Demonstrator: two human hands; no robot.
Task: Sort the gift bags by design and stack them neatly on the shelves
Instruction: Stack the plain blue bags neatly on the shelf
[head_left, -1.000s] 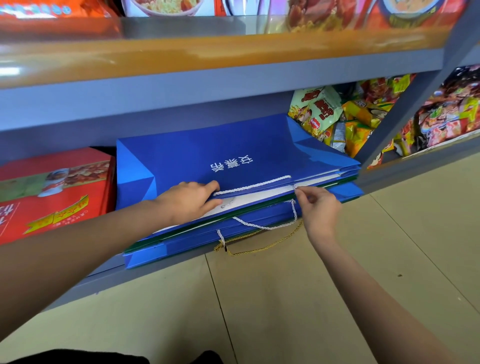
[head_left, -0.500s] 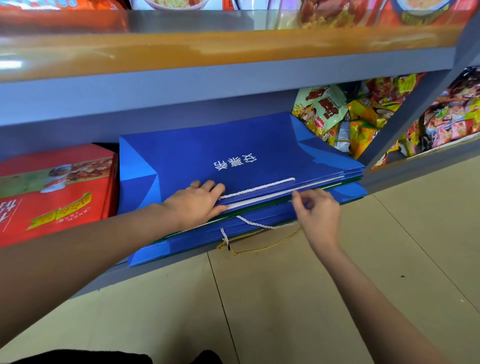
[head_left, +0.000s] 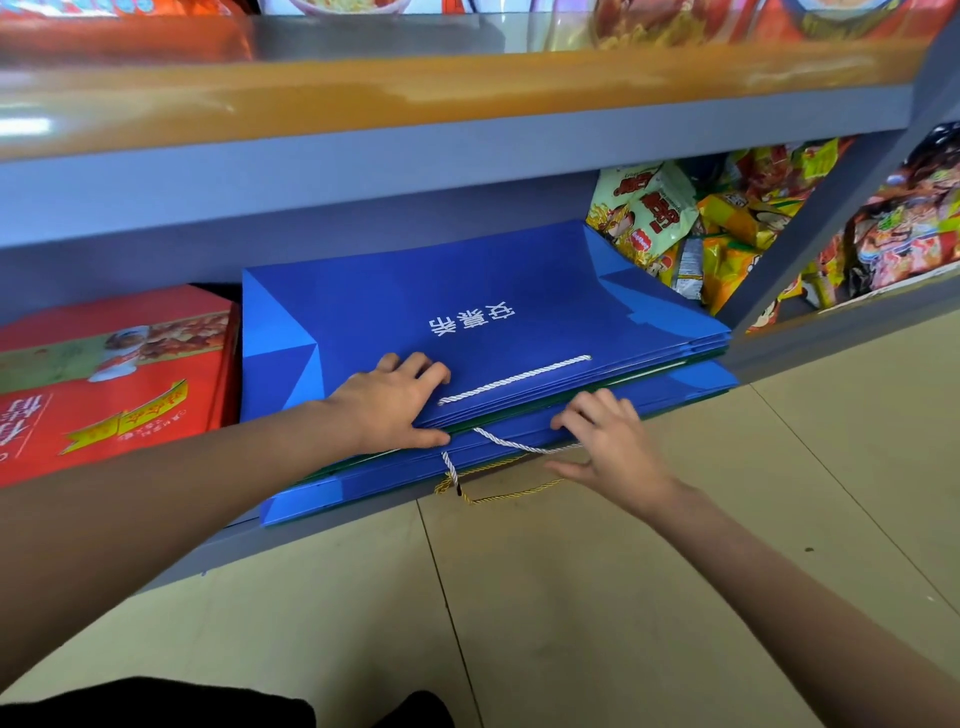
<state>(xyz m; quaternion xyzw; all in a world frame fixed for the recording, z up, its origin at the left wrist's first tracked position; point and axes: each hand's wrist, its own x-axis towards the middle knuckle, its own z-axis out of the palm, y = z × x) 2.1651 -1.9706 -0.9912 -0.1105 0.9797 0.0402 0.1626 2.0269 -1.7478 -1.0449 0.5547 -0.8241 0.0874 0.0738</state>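
Head view, shelf: a grey lower shelf (head_left: 332, 525) sat just above the tiled floor (head_left: 597, 613), under an upper shelf with an orange top (head_left: 415, 93).
Head view, gift bags: a flat stack of blue gift bags (head_left: 467, 306) lay on the lower shelf, white characters on the top bag; thin green edges showed between the blue layers, and the bottom bag stuck out past the shelf's front lip.
Head view, handles: a white rope handle (head_left: 514, 379) lay flat on the top bag; a second white cord (head_left: 519, 444) and a gold cord (head_left: 498, 493) hung off the stack's front edge.
Head view, left hand: the left hand (head_left: 389, 405) rested palm down on the top bag's near edge, fingers straight, thumb against the stack's front; it gripped nothing.
Head view, right hand: the right hand (head_left: 613, 447) was spread at the front of the stack, fingertips touching the bags' edges, thumb out beside the hanging cords; loose, nothing pinched.
Head view, neighbours: a red box (head_left: 104, 384) lay just left of the stack; snack packets (head_left: 644, 218) were piled behind its right corner.
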